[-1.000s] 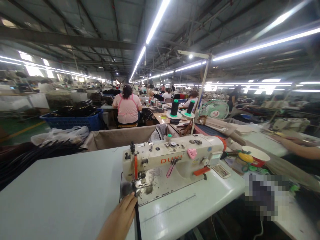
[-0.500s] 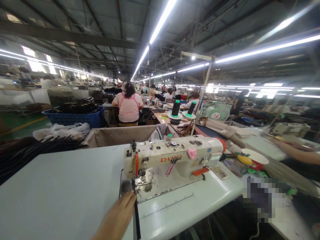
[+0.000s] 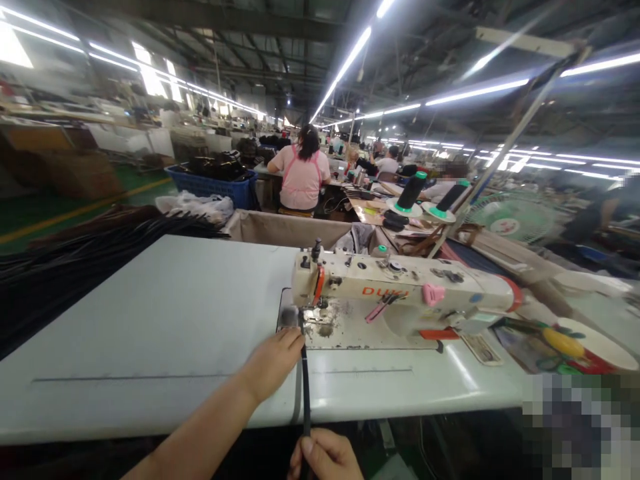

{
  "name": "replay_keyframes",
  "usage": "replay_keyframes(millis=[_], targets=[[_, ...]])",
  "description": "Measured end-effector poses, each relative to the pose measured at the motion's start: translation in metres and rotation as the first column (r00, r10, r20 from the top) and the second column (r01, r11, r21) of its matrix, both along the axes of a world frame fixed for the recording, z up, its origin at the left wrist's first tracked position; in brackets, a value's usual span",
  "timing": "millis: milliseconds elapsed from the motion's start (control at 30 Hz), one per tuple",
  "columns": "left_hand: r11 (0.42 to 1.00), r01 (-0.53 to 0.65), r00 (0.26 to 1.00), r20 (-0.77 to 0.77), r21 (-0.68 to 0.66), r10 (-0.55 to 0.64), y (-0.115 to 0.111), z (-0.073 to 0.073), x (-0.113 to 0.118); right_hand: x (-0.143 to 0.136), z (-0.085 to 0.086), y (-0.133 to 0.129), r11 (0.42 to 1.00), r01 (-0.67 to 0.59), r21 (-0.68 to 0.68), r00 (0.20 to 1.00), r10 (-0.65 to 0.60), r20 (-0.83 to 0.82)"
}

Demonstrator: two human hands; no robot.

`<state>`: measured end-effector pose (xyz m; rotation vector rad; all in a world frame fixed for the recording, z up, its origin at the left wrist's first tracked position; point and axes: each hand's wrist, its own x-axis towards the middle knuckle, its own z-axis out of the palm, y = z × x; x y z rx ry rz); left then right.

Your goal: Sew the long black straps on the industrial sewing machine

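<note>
A long black strap (image 3: 306, 380) runs from the presser foot area of the sewing machine (image 3: 390, 293) down over the front edge of the table. My left hand (image 3: 277, 360) has its fingers pressed together on the strap, just in front of the machine's needle end. Below the table edge, my right hand (image 3: 327, 457) pinches the strap between thumb and fingers. The needle itself is too small to make out.
The pale table (image 3: 200, 320) carries a printed ruler line. Dark straps (image 3: 100, 260) are piled on the left. Behind the machine stand a fabric-lined bin (image 3: 280, 230), thread cones (image 3: 411, 193) and a slanted pole (image 3: 505, 147). A person in a pink apron (image 3: 302, 173) sits ahead.
My right hand has come into view at the bottom, gripping the strap. My left hand stays on the strap beside the machine. The camera view has turned left and tilted down.
</note>
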<state>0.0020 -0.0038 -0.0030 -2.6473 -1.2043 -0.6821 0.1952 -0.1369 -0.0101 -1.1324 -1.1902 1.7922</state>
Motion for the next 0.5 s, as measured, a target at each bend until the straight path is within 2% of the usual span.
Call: replay_keyframes(millis=[133,367,500], targets=[[1.000,0.005,1.000,-0.005,-0.003,-0.005,-0.0005,0.0033,-0.0009,0.0005,0.0040,0.0003,0.999,0.006,0.053,0.999,-0.008,0.037],[1.000,0.022,1.000,-0.008,-0.017,-0.022,-0.0007,0.0022,-0.0042,0.0001,0.0073,-0.0007,0.999,0.034,0.029,0.999,-0.035,0.021],[0.997,0.013,1.000,0.000,-0.079,-0.013,0.0015,-0.0027,-0.0037,0.0000,0.0087,-0.0013,0.999,0.037,0.034,0.999,-0.038,0.020]])
